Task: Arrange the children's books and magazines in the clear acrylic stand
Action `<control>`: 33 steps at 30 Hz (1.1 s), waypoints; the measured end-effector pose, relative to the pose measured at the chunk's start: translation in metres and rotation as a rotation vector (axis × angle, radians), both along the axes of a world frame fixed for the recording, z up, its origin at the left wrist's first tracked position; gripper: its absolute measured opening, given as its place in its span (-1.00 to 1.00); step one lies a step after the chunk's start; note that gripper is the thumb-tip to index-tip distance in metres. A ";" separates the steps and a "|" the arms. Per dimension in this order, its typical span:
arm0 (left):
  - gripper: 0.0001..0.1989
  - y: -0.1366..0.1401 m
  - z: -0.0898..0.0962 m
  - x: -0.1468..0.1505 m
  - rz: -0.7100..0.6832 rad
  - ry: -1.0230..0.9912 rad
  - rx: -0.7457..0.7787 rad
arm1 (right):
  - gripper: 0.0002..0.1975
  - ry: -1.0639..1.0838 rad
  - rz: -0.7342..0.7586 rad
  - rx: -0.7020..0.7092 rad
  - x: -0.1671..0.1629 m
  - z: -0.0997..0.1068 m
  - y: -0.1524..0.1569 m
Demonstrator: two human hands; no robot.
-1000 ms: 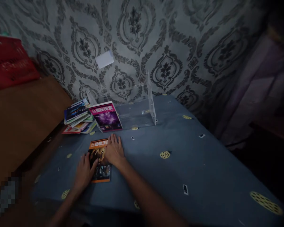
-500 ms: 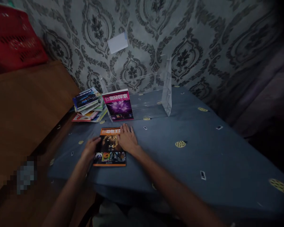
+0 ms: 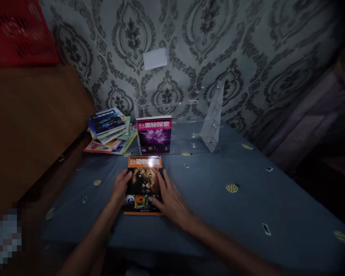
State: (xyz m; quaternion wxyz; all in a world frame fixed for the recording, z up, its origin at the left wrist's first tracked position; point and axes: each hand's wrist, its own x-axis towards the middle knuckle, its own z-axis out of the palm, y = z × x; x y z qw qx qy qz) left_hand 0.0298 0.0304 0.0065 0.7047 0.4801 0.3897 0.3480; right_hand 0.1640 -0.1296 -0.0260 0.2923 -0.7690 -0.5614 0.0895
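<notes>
A book with a lion's face and an orange title band point(image 3: 145, 180) lies cover up near the front of the table. My left hand point(image 3: 121, 188) grips its left edge, thumb on the cover and the other fingers partly hidden along the side. At the right edge, my right hand point(image 3: 171, 199) is open, with its fingertips touching the cover and its thumb spread apart over the lower pictures. Just behind, a purple and pink book point(image 3: 155, 138) leans upright in the left end of a clear acrylic rack point(image 3: 214, 122).
Several books point(image 3: 107, 124) are piled loosely left of the rack. The table wears a blue cloth point(image 3: 201, 207) with pineapple prints. A brown wooden piece point(image 3: 31, 126) with a red bag-like object point(image 3: 20, 34) on it stands at left. Patterned wallpaper rises behind, with a white card point(image 3: 155, 58) on it.
My right hand has come down from the lion book's upper right corner to its right edge, its thumb now on the lower cover. The left hand stays at the left edge. The view has shifted.
</notes>
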 end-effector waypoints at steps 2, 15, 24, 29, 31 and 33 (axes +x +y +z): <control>-0.51 0.003 -0.002 0.005 0.067 -0.031 -0.035 | -0.05 0.155 -0.025 0.038 0.007 -0.003 -0.001; -0.53 -0.002 0.001 0.041 0.267 -0.154 -0.050 | -0.56 1.214 0.100 0.253 0.037 0.026 0.009; -0.46 0.015 0.028 0.058 0.203 -0.175 0.463 | -0.60 0.907 0.155 0.405 0.058 0.036 0.021; -0.42 0.015 0.030 0.051 0.183 -0.048 0.750 | -0.61 0.740 0.182 0.403 0.073 0.034 0.025; -0.42 0.012 0.023 0.042 0.162 0.040 0.789 | -0.61 0.718 0.184 0.372 0.074 0.033 0.021; -0.45 0.011 0.017 0.030 0.087 0.109 0.827 | -0.63 0.704 0.180 0.344 0.074 0.033 0.016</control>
